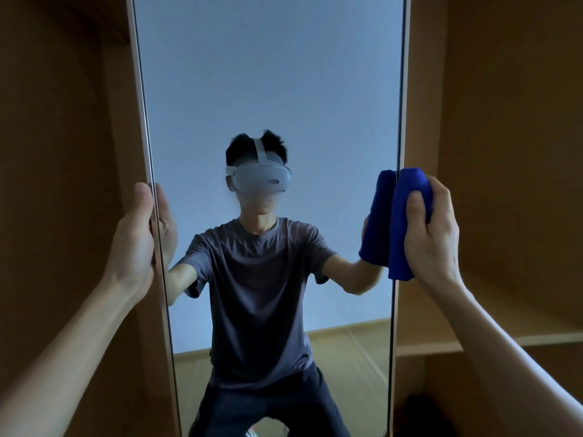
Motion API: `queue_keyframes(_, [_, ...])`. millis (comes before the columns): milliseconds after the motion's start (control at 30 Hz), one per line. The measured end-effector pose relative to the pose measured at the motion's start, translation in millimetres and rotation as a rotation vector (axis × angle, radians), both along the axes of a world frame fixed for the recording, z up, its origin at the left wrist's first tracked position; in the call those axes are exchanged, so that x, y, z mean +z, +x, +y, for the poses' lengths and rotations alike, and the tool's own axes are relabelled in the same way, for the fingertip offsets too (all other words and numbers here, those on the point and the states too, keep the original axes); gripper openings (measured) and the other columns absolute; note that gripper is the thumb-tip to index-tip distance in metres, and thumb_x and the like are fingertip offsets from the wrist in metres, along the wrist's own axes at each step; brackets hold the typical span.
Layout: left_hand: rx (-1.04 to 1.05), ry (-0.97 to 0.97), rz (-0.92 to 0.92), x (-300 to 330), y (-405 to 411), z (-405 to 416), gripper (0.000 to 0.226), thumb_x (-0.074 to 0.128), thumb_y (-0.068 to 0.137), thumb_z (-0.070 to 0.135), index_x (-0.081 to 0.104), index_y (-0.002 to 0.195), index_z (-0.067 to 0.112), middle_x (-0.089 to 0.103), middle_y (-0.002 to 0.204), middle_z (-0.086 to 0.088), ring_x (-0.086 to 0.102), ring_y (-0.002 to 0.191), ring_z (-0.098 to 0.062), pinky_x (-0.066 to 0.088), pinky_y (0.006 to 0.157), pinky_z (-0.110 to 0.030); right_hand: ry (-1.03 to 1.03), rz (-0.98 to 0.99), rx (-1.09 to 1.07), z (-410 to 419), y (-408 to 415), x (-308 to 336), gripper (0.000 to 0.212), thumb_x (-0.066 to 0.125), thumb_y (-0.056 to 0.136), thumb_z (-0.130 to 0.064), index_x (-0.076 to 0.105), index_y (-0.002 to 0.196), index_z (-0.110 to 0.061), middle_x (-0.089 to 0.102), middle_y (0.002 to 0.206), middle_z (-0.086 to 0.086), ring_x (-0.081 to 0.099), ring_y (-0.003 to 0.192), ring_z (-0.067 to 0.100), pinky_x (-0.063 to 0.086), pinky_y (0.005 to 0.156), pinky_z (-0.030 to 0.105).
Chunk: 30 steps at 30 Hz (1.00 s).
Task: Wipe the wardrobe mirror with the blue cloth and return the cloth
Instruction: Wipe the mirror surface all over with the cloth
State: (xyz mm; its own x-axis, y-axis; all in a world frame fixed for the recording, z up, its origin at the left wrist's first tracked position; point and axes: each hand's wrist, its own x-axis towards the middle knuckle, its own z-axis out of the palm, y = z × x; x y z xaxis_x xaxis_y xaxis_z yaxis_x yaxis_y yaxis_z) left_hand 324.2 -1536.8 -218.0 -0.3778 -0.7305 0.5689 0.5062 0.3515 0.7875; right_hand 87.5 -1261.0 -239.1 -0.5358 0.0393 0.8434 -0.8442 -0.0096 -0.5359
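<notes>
Head view: my right hand (432,228) is clenched on the blue cloth (407,222), pressed at the mirror (268,89) right edge; left hand (135,241) grips its left edge — I'd steady there and wipe in overlapping strokes.

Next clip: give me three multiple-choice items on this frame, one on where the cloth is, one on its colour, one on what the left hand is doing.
1. Where is the cloth?
A. at the mirror's right edge
B. at the mirror's top
C. on the shelf

2. What colour is the cloth?
A. white
B. blue
C. green

3. What is the left hand doing?
A. hanging free
B. holding a bottle
C. gripping the mirror's left edge

Answers:
1 A: the right hand presses the bunched cloth against the right edge of the mirror.
2 B: it is deep blue.
3 C: its fingers wrap the frame, thumb on the near side.
</notes>
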Motion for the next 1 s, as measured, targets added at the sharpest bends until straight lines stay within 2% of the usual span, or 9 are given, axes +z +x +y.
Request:
queue_keyframes(67, [0.003,0.005,-0.013,41.5,-0.5,2.7,0.042,0.031,0.104,0.052,0.065,0.108,0.027,0.073,0.090,0.023,0.065,0.091,0.014,0.046,0.083,-0.007,0.011,-0.015,0.033,3.1,0.0,48.4,0.036,0.041,0.109,-0.033,0.046,0.143,-0.020,0.062,0.123,-0.002,0.060,0.103,0.013,0.050,0.085,0.035])
queue_keyframes(167, [-0.007,-0.010,-0.070,103.2,7.6,5.1,0.060,0.035,0.099,0.060,0.059,0.134,0.018,0.064,0.132,0.005,0.056,0.123,0.000,0.036,0.113,-0.027,0.011,-0.085,0.103,6.0,1.7,122.8,0.033,0.041,0.111,-0.029,0.046,0.143,-0.021,0.059,0.104,-0.018,0.058,0.078,-0.011,0.047,0.064,0.010])
queue_keyframes(233, [-0.020,0.013,-0.082,145.0,12.3,3.9,0.061,0.035,0.099,0.060,0.056,0.138,0.018,0.060,0.139,0.001,0.054,0.128,-0.005,0.035,0.114,-0.031,0.000,-0.117,0.137,6.7,3.0,171.0,0.034,0.040,0.111,-0.028,0.046,0.143,-0.020,0.057,0.101,-0.022,0.057,0.073,-0.016,0.045,0.057,0.005])
queue_keyframes(333, [0.011,0.028,-0.067,207.8,14.7,2.7,0.059,0.039,0.100,0.058,0.056,0.139,0.017,0.060,0.139,0.000,0.055,0.128,-0.009,0.036,0.115,-0.035,0.002,-0.153,0.171,7.3,7.3,239.9,0.034,0.039,0.111,-0.029,0.045,0.144,-0.021,0.056,0.101,-0.023,0.058,0.073,-0.015,0.046,0.061,0.013])
queue_keyframes(467, [0.105,0.023,-0.054,283.1,15.0,10.6,0.051,0.038,0.104,0.047,0.054,0.138,0.012,0.061,0.133,-0.002,0.059,0.119,-0.008,0.040,0.110,-0.031,0.016,-0.177,0.218,9.7,9.8,319.3,0.032,0.039,0.110,-0.031,0.047,0.141,-0.024,0.058,0.099,-0.020,0.058,0.081,0.004,0.048,0.069,0.027])
queue_keyframes(600, [0.185,-0.017,-0.077,343.5,15.5,17.4,0.049,0.036,0.104,0.049,0.055,0.135,0.016,0.059,0.132,-0.002,0.053,0.125,-0.014,0.037,0.113,-0.038,0.031,-0.222,0.258,11.7,9.3,386.1,0.024,0.039,0.109,-0.036,0.050,0.130,-0.031,0.061,0.101,-0.012,0.059,0.087,0.017,0.051,0.077,0.040])
queue_keyframes(767, [0.223,-0.053,-0.122,391.9,15.8,25.5,0.046,0.038,0.102,0.053,0.053,0.128,0.017,0.058,0.125,-0.001,0.052,0.119,-0.016,0.040,0.103,-0.035,0.042,-0.266,0.357,18.6,21.0,450.1,0.029,0.052,0.102,-0.049,0.052,0.121,-0.027,0.063,0.106,-0.003,0.062,0.088,0.016,0.054,0.078,0.035])
queue_keyframes(900, [0.240,-0.106,-0.175,397.3,19.6,32.5,0.035,0.043,0.102,0.049,0.053,0.119,0.020,0.059,0.106,0.005,0.055,0.110,-0.017,0.040,0.089,-0.033,0.106,-0.298,0.289,22.7,23.2,461.9,0.038,0.072,0.091,-0.045,0.053,0.110,-0.018,0.065,0.104,0.003,0.063,0.084,0.019,0.058,0.072,0.033])
queue_keyframes(1000, [0.255,-0.117,-0.163,394.6,24.2,30.6,0.036,0.046,0.102,0.044,0.053,0.128,0.020,0.060,0.116,0.002,0.057,0.114,-0.017,0.045,0.090,-0.033,0.121,-0.346,0.307,28.9,24.7,458.6,0.047,0.075,0.090,-0.041,0.053,0.113,-0.007,0.062,0.096,0.006,0.058,0.078,0.020,0.055,0.065,0.031])
